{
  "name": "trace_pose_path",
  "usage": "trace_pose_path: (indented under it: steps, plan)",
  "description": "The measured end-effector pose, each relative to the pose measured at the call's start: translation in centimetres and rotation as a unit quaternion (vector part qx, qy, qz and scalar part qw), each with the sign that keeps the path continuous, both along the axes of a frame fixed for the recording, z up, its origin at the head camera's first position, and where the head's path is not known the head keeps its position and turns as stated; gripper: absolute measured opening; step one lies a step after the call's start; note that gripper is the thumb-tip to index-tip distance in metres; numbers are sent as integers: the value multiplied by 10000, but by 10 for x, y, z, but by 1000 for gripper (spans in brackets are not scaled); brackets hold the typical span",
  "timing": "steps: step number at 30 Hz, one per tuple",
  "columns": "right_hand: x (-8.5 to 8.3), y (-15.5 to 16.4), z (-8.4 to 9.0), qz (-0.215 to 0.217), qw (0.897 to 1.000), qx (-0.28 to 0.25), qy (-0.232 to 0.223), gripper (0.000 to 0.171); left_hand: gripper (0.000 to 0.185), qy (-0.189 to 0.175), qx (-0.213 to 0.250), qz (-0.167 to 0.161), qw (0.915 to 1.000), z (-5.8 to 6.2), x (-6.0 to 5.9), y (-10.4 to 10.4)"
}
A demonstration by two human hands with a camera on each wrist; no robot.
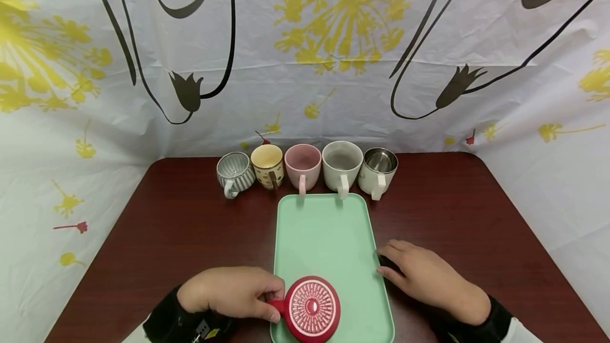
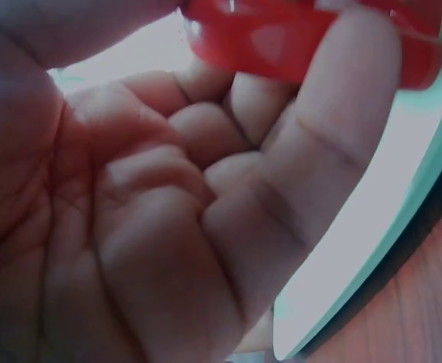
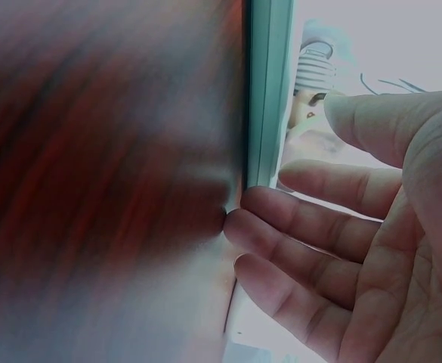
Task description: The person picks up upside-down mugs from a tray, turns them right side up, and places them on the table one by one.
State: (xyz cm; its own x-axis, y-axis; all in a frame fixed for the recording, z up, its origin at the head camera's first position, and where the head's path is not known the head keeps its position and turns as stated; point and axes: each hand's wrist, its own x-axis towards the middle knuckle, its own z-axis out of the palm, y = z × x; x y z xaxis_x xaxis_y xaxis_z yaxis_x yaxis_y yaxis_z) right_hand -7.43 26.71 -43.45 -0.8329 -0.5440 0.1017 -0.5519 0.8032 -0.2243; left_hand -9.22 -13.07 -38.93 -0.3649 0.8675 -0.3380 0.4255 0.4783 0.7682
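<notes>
My left hand pinches the short handle of a round red dish, between thumb and forefinger. A white radial pattern covers the dish's upward face, with a red dot in the middle; whether it is a cup or a pan I cannot tell. It is at the near end of a mint green tray. In the left wrist view, the glossy red handle shows beside the fingertips. My right hand rests at the tray's right edge, holding nothing. Its fingers reach the green rim in the right wrist view.
Behind the tray stand several mugs in a row: grey ribbed, yellow dotted, pink, white and cream with a metal lining. All rest on a dark brown table, before a flowered cloth.
</notes>
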Motion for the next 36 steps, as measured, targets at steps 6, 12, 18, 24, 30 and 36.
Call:
trace_pose_path:
  steps: [6, 12, 18, 24, 30, 36]
  plan:
    - [0, 1, 1, -9, 10000, -23, -2, 28, 18, 483, 130, 396, 9980, -2, -1, 6]
    - [-1, 1, 0, 27, 9999, -71, 73, 28, 12, 736, 528, 538, 9944, -8, -5, 12]
    - [-2, 1, 0, 23, 10000, -62, 42, 28, 18, 1213, 384, 848, 9882, -13, -6, 17]
    - [-2, 1, 0, 62, 9999, -88, -25, 28, 18, 1282, 521, 1156, 9836, -16, -8, 18]
    - [-1, 1, 1, 31, 9999, -83, -84, 27, 17, 916, 1133, 1674, 9751, -16, -7, 17]
    - [-1, 0, 0, 67, 9999, -86, -9, 28, 19, 465, 1735, 2420, 9535, -17, -9, 20]
